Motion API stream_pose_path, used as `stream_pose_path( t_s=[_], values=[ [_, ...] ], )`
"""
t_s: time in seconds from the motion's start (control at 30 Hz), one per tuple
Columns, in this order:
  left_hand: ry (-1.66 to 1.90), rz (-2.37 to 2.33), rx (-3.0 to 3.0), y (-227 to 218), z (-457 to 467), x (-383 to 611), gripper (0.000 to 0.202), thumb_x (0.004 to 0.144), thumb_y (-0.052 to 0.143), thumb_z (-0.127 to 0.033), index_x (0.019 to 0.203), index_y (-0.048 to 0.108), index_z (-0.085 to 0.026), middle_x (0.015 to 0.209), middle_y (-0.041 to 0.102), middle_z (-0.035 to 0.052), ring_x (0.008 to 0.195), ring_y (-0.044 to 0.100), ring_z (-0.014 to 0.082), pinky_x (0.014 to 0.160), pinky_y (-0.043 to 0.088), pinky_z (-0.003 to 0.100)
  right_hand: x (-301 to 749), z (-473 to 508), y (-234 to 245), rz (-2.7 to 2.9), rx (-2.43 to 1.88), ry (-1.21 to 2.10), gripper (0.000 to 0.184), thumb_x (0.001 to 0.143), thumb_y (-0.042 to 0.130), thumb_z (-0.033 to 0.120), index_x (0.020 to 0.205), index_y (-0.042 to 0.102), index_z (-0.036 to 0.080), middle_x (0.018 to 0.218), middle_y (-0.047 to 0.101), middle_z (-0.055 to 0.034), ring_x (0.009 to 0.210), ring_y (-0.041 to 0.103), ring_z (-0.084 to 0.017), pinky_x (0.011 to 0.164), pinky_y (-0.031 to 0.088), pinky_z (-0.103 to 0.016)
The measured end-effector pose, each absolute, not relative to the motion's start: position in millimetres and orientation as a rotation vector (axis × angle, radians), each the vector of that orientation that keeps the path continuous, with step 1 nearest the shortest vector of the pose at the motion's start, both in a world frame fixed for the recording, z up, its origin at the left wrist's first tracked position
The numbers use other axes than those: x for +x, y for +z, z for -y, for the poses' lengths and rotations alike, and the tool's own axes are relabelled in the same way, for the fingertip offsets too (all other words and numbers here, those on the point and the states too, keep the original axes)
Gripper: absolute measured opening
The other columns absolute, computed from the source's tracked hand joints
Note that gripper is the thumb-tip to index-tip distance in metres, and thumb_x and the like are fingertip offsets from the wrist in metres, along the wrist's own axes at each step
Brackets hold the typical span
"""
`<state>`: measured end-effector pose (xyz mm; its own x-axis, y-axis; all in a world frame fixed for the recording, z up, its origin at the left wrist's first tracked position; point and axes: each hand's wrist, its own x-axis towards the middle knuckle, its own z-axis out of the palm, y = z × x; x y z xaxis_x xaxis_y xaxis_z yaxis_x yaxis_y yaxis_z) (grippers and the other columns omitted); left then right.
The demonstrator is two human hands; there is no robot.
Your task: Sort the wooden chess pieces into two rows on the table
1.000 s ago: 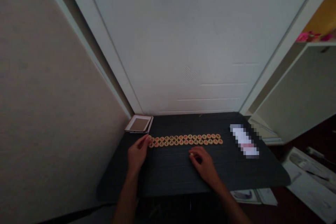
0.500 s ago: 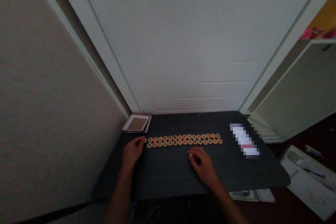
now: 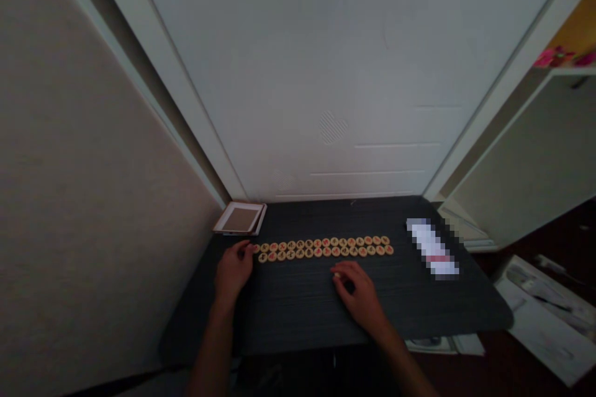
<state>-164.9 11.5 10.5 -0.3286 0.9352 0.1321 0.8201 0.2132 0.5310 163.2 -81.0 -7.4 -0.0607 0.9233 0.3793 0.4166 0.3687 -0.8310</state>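
Two touching rows of round wooden game pieces [image 3: 326,247] with red and dark marks run left to right across a dark table [image 3: 419,304]. My left hand [image 3: 234,273] rests at the rows' left end, its fingertips pinched on the end piece [image 3: 256,249]. My right hand [image 3: 356,294] lies on the table just in front of the rows' middle, fingers curled around a small pale piece [image 3: 337,275].
A shallow open box [image 3: 239,219] sits at the table's back left corner. A blurred white object [image 3: 433,248] lies at the right. A white door stands behind the table, a beige wall to the left. Papers [image 3: 535,310] lie on the floor at the right.
My left hand has slid left along with the rows' left end, which now reaches further left. My right hand has stayed put.
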Motion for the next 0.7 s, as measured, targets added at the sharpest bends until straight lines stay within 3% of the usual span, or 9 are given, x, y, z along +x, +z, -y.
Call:
stream_pose_path(
  t_s=[0.2, 0.4, 0.7],
  values=[
    [1.198, -1.891, 1.814, 25.3, 34.0, -85.1, 0.031, 0.094, 0.053, -0.043, 0.105, 0.071, -0.021, 0.105, 0.073, 0.0080, 0.093, 0.069, 0.0234, 0.087, 0.054, 0.036, 165.0, 81.1, -7.6, 1.652, -1.222, 0.649, 0.022, 0.095, 0.056, 0.024, 0.112, 0.071, 0.024, 0.107, 0.072, -0.0069, 0.095, 0.070, -0.020, 0.085, 0.057, -0.033],
    [1.031, -1.393, 1.826, 12.5, 61.8, -12.4, 0.023, 0.094, 0.057, -0.035, 0.109, 0.071, -0.023, 0.102, 0.076, 0.0049, 0.085, 0.071, 0.0193, 0.075, 0.057, 0.030, 166.2, 80.2, -10.2, 1.628, -1.218, 0.705, 0.023, 0.095, 0.058, 0.026, 0.115, 0.070, 0.025, 0.104, 0.074, -0.0056, 0.093, 0.071, -0.020, 0.084, 0.058, -0.032],
    [1.029, -1.356, 1.756, 4.0, 66.3, -0.9, 0.021, 0.089, 0.065, -0.036, 0.105, 0.072, -0.024, 0.097, 0.078, 0.0035, 0.085, 0.072, 0.0199, 0.076, 0.056, 0.030, 164.5, 81.0, -6.1, 1.652, -1.155, 0.822, 0.029, 0.094, 0.060, 0.022, 0.121, 0.068, 0.029, 0.111, 0.070, -0.0051, 0.100, 0.069, -0.019, 0.088, 0.058, -0.032]
  ],
)
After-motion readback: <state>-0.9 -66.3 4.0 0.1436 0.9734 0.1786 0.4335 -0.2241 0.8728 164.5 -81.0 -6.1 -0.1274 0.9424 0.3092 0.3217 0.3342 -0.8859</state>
